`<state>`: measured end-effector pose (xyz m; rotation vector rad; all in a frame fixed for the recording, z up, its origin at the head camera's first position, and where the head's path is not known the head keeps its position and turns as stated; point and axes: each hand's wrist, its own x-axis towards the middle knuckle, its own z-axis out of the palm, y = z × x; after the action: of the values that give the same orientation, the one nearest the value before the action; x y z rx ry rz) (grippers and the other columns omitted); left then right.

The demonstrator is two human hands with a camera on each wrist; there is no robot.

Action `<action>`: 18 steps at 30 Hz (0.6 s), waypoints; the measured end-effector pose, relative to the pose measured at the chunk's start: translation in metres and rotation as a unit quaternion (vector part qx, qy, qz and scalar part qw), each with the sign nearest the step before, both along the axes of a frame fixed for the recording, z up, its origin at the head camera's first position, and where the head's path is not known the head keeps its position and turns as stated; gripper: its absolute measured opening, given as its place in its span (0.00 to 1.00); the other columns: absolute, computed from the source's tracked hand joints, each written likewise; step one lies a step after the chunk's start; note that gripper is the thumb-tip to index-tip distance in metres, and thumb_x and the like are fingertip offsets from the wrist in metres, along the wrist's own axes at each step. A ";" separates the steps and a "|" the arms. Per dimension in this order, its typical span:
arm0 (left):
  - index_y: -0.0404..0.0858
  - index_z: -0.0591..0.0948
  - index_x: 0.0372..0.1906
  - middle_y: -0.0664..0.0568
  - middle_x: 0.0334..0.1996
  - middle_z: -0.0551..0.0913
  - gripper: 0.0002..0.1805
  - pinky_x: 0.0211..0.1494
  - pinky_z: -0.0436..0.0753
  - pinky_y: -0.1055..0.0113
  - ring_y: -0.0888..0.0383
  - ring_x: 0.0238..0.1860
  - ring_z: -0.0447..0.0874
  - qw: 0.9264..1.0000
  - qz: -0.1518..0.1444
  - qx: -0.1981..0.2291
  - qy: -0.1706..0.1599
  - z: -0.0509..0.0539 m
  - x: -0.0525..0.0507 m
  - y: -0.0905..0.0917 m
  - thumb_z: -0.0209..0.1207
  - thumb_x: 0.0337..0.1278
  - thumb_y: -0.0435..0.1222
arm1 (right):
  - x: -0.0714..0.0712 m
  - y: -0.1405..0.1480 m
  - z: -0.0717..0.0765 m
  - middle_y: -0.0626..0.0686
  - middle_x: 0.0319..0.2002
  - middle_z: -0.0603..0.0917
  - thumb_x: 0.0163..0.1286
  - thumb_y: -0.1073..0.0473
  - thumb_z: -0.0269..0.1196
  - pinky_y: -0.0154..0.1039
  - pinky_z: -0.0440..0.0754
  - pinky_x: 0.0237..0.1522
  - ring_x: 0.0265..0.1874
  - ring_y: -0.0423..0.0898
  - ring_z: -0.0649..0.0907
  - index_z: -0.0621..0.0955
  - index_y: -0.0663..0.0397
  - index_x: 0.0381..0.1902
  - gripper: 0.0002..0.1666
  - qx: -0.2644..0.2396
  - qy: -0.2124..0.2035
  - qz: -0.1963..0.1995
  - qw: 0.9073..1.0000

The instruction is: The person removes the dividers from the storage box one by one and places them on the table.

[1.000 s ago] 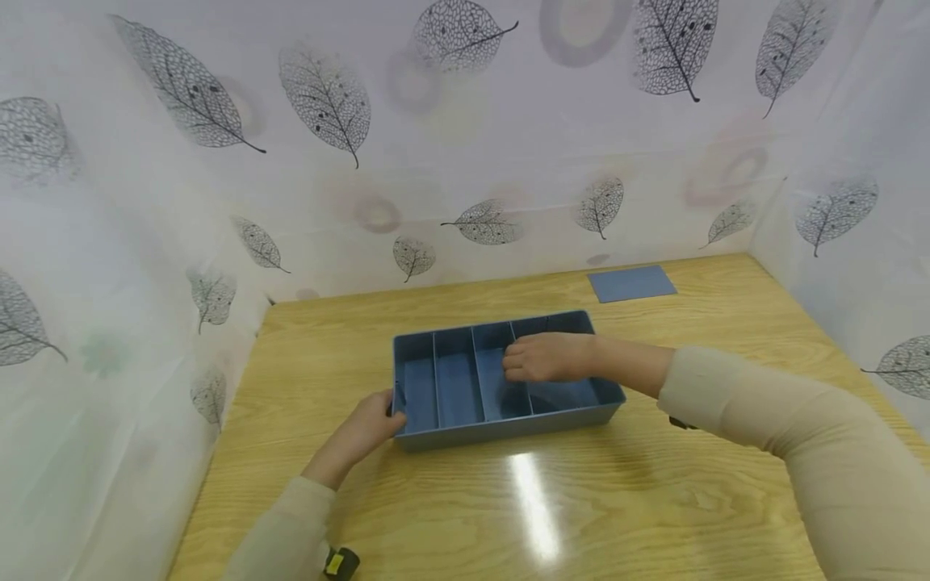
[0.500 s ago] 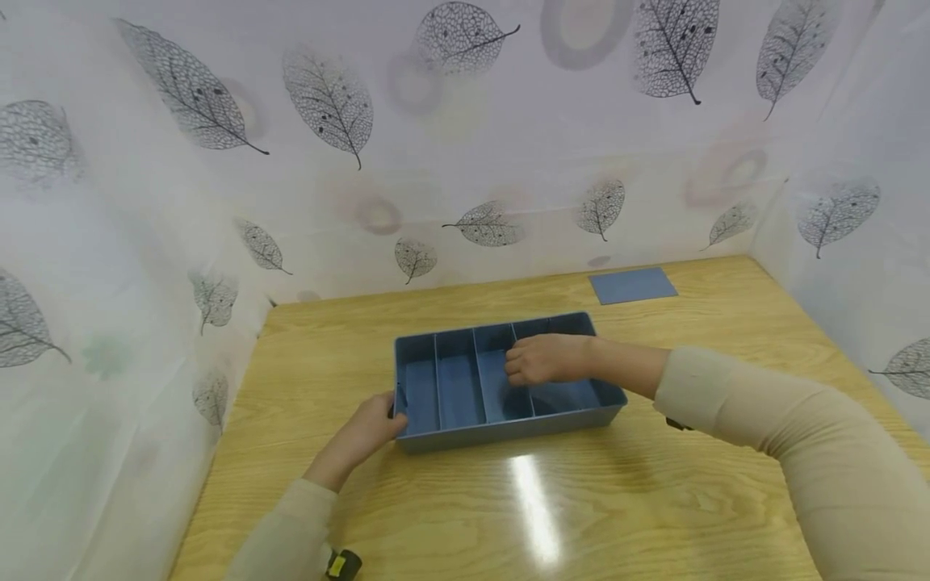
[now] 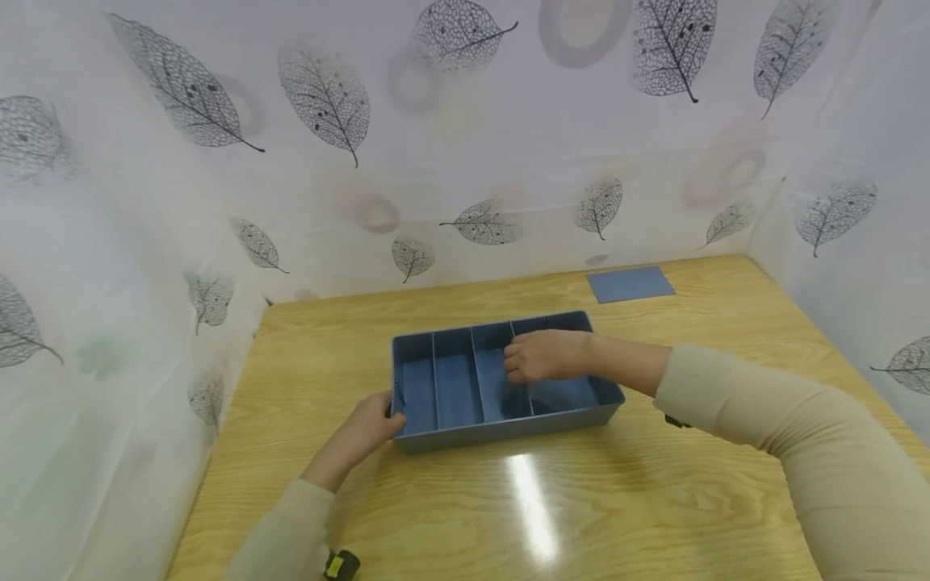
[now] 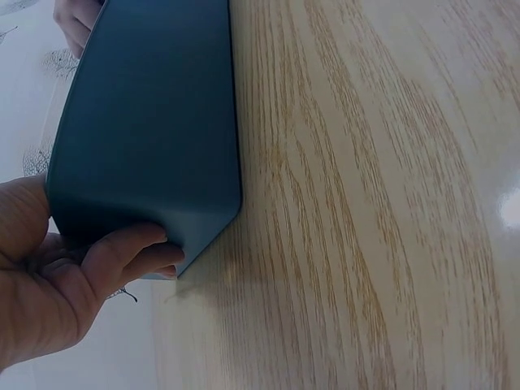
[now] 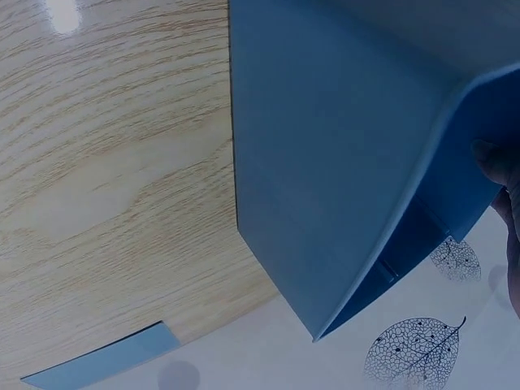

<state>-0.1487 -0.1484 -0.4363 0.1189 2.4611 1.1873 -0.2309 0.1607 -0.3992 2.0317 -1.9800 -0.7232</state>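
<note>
A blue divided box stands upright on the table, split crosswise into several compartments by thin dividers. My left hand grips its left end wall, thumb over the rim. In the left wrist view, the fingers of that hand lie against the box's outside. Over the right half of the box is my right hand, its fingers curled at the rightmost divider. The right wrist view has the thumb on a blue panel and fingers behind it, pinching it; their tips are partly hidden.
A flat blue rectangular panel lies at the back right of the wooden table. Leaf-patterned curtain encloses the back and both sides. Light glares on the table in front of the box.
</note>
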 end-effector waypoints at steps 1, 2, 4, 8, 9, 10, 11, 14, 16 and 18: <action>0.25 0.74 0.51 0.51 0.20 0.69 0.20 0.23 0.65 0.68 0.59 0.20 0.63 1.000 0.001 -0.001 0.000 0.000 0.000 0.000 0.49 0.51 0.28 | 0.000 0.000 0.001 0.43 0.38 0.81 0.59 0.59 0.64 0.34 0.74 0.41 0.36 0.41 0.75 0.81 0.46 0.38 0.08 0.001 0.000 -0.001 1.000; 0.25 0.74 0.51 0.51 0.20 0.69 0.20 0.23 0.65 0.68 0.59 0.20 0.63 1.000 0.002 -0.001 -0.001 0.000 0.000 0.000 0.49 0.51 0.28 | 0.000 0.000 0.002 0.43 0.38 0.81 0.59 0.60 0.64 0.35 0.74 0.41 0.36 0.41 0.75 0.81 0.46 0.38 0.08 0.000 -0.001 -0.002 1.000; 0.25 0.74 0.49 0.51 0.20 0.69 0.18 0.23 0.65 0.68 0.59 0.20 0.62 1.000 0.004 -0.003 0.000 -0.001 0.000 0.000 0.48 0.52 0.28 | 0.000 0.000 0.003 0.43 0.38 0.81 0.59 0.60 0.64 0.35 0.74 0.41 0.36 0.41 0.75 0.81 0.46 0.38 0.08 -0.001 -0.003 -0.004 1.000; 0.27 0.75 0.46 0.51 0.20 0.69 0.15 0.23 0.65 0.68 0.60 0.20 0.63 1.000 0.004 -0.008 0.003 -0.002 0.000 0.001 0.48 0.52 0.28 | 0.001 0.000 0.007 0.44 0.38 0.81 0.59 0.60 0.64 0.35 0.74 0.41 0.36 0.42 0.75 0.81 0.47 0.38 0.08 -0.001 -0.007 -0.007 1.000; 0.26 0.75 0.45 0.51 0.20 0.69 0.15 0.23 0.65 0.68 0.60 0.20 0.63 1.000 0.005 -0.008 0.004 -0.002 0.000 0.001 0.48 0.51 0.28 | 0.001 0.000 0.007 0.44 0.38 0.81 0.59 0.60 0.63 0.35 0.74 0.42 0.36 0.42 0.75 0.81 0.47 0.38 0.08 0.000 -0.007 -0.008 1.000; 0.27 0.75 0.45 0.51 0.20 0.69 0.15 0.23 0.65 0.68 0.60 0.20 0.63 1.000 0.006 -0.008 0.003 -0.002 0.000 0.001 0.48 0.51 0.28 | 0.001 0.000 0.008 0.44 0.38 0.81 0.59 0.60 0.63 0.35 0.74 0.42 0.37 0.42 0.75 0.81 0.47 0.38 0.08 0.001 -0.006 -0.008 1.000; 0.27 0.75 0.45 0.51 0.20 0.70 0.15 0.23 0.65 0.68 0.60 0.21 0.63 1.000 0.007 -0.008 0.002 -0.003 0.000 0.001 0.48 0.51 0.28 | 0.002 0.000 0.009 0.44 0.38 0.81 0.59 0.60 0.63 0.35 0.74 0.41 0.36 0.42 0.75 0.81 0.47 0.38 0.08 0.001 -0.005 -0.008 1.000; 0.27 0.75 0.45 0.51 0.21 0.70 0.16 0.23 0.66 0.68 0.59 0.21 0.64 1.000 0.011 -0.010 0.002 -0.003 0.000 0.001 0.49 0.51 0.28 | 0.003 -0.001 0.013 0.43 0.37 0.82 0.59 0.60 0.64 0.34 0.74 0.40 0.36 0.42 0.75 0.82 0.47 0.38 0.07 0.001 -0.005 -0.008 1.000; 0.26 0.75 0.45 0.51 0.21 0.70 0.16 0.23 0.66 0.68 0.59 0.21 0.64 1.000 0.013 -0.009 -0.001 -0.003 -0.001 0.001 0.49 0.51 0.28 | 0.003 -0.001 0.016 0.44 0.37 0.82 0.59 0.60 0.64 0.34 0.74 0.40 0.36 0.42 0.75 0.82 0.47 0.37 0.07 0.000 -0.006 -0.007 1.000; 0.26 0.75 0.46 0.51 0.21 0.70 0.17 0.23 0.66 0.68 0.59 0.21 0.64 1.000 0.013 -0.007 0.000 -0.003 -0.001 0.001 0.48 0.50 0.28 | 0.003 0.000 0.019 0.44 0.37 0.82 0.59 0.60 0.64 0.35 0.73 0.40 0.36 0.42 0.75 0.82 0.47 0.37 0.07 -0.001 -0.009 -0.009 1.000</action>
<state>-0.1500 -0.1470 -0.4389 0.0840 2.4782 1.1793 -0.2275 0.1603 -0.3800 2.0282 -2.0115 -0.7078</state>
